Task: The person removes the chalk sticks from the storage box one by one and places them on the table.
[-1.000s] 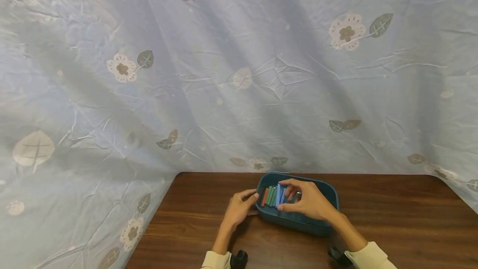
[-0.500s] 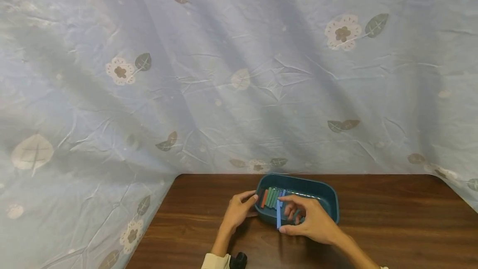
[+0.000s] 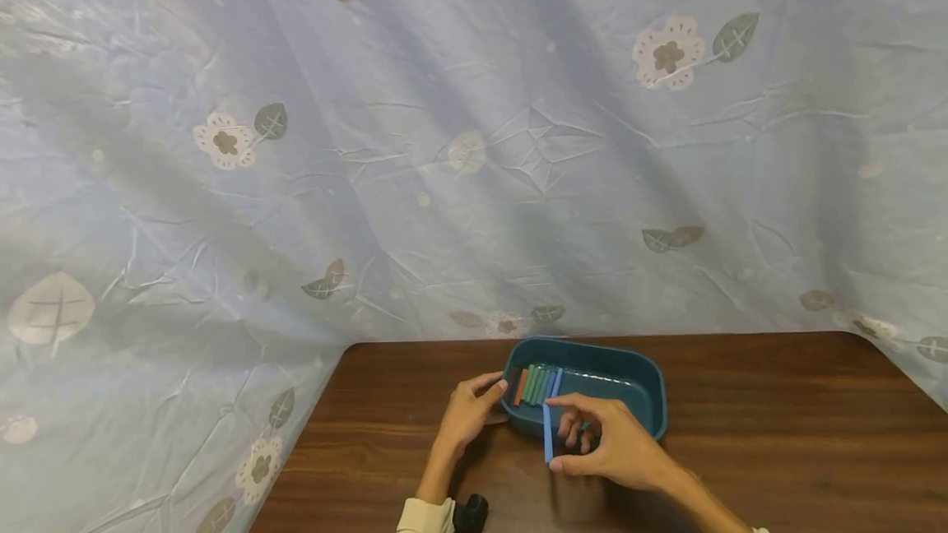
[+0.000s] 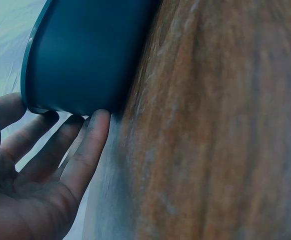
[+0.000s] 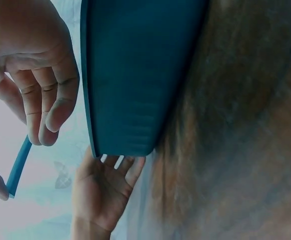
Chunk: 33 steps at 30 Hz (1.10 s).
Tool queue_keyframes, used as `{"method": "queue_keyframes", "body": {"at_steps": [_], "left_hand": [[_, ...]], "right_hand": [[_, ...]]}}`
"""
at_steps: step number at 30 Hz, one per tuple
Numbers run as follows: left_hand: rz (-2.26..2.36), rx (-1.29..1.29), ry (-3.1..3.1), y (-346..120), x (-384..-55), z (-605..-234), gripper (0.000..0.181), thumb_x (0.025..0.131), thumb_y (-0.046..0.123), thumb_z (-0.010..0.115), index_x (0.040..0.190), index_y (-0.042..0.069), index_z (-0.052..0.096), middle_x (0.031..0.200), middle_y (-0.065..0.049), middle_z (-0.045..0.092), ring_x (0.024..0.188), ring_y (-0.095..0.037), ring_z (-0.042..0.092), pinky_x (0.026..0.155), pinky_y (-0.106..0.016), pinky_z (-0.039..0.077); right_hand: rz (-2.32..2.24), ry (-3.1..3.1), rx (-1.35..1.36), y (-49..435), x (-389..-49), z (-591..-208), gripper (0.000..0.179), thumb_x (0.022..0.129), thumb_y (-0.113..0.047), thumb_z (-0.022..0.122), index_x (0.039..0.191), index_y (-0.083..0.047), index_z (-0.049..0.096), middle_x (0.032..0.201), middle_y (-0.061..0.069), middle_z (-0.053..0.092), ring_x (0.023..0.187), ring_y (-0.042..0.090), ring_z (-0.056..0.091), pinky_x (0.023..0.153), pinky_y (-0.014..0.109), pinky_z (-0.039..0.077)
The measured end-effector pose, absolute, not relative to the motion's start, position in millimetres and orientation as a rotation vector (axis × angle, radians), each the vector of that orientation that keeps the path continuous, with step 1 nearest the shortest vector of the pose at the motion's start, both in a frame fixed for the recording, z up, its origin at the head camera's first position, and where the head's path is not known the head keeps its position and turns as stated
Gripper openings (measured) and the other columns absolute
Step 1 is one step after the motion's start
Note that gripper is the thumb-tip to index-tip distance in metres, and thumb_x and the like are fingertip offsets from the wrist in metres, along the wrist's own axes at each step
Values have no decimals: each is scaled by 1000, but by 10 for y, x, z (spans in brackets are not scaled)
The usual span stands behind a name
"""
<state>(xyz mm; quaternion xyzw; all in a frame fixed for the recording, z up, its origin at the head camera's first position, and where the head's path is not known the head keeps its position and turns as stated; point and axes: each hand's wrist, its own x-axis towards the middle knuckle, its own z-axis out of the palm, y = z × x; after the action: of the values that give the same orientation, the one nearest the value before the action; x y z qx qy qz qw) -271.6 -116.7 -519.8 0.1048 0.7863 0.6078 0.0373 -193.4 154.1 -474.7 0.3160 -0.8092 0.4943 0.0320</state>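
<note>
My right hand (image 3: 615, 442) pinches a slim blue stick (image 3: 548, 434) lengthwise, thumb at the near end and index finger at the far end. The stick is held over the front side of a dark teal basin (image 3: 655, 389). In the right wrist view the same blue stick (image 5: 19, 167) spans thumb and fingertip, and the other fingers curl loosely. At the basin's left end, my left hand (image 3: 468, 411) touches the outer wall with fairly straight fingers, its thumb right at the rim. Inside lie a red stick (image 3: 521, 387), several green sticks (image 3: 535, 385) and blue sticks (image 3: 555, 387) side by side.
The basin stands on a brown wood-grain table (image 3: 770, 418), near its back edge. A pale sheet (image 3: 459, 212) printed with flowers and leaves hangs behind and to the left. A black wrist device (image 3: 470, 512) sits by the left sleeve.
My right hand has brought the blue stick out of the basin, toward me and over the front rim, then barely shifted. My left hand stays at the basin's left end.
</note>
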Motion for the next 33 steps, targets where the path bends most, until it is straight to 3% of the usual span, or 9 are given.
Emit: {"method": "queue_keyframes", "body": {"at_steps": [2,6,13,20,24,29,33], "left_hand": [[1816,319,2479,-1170,-2717,-5199,45,107,36,66,140,6,71,145,-20,68,140,-41,61,119,-61,51],[1798,315,2504,-1173,-2724,-5188,46,107,38,67,139,6,71,144,-18,69,142,-42,59,122,-67,45],[1819,311,2465,-1173,-2713,-5176,43,108,32,65,141,5,70,144,-21,68,137,-41,63,117,-62,53],[1811,312,2478,-1166,-2683,-5168,43,108,33,66,141,5,70,144,-21,69,135,-40,65,116,-62,53],[1867,319,2397,-1157,-2691,-5168,48,108,33,67,144,1,67,142,-25,69,127,-40,70,104,-56,63],[1901,330,2348,-1151,-2703,-5183,49,108,31,66,145,-1,65,142,-28,67,123,-39,73,96,-46,68],[1893,335,2359,-1166,-2709,-5179,47,108,30,66,145,0,65,142,-29,67,123,-42,72,99,-53,66]], "right_hand": [[1528,-2498,979,1533,-1910,-4757,65,88,-30,92,142,-6,65,97,-3,70,77,9,67,63,26,63],[1549,-2484,1006,1510,-1855,-4802,63,87,-30,92,141,-9,66,96,2,72,76,10,67,63,26,63],[1612,-2520,1075,1463,-1775,-4937,60,88,-32,91,140,-14,67,96,6,73,79,7,67,64,24,62],[1573,-2580,1128,1455,-1744,-5015,63,88,-38,91,138,-6,67,95,3,73,80,1,66,63,22,61],[1525,-2606,1133,1478,-1747,-5022,66,87,-41,91,136,-3,68,95,-2,73,81,0,65,63,22,61],[1515,-2646,1127,1517,-1744,-5014,67,86,-41,92,136,-2,68,95,-4,72,81,2,66,65,23,61],[1486,-2670,1142,1528,-1764,-5018,68,86,-42,92,136,-2,68,94,-4,72,80,1,65,64,22,61]]}}
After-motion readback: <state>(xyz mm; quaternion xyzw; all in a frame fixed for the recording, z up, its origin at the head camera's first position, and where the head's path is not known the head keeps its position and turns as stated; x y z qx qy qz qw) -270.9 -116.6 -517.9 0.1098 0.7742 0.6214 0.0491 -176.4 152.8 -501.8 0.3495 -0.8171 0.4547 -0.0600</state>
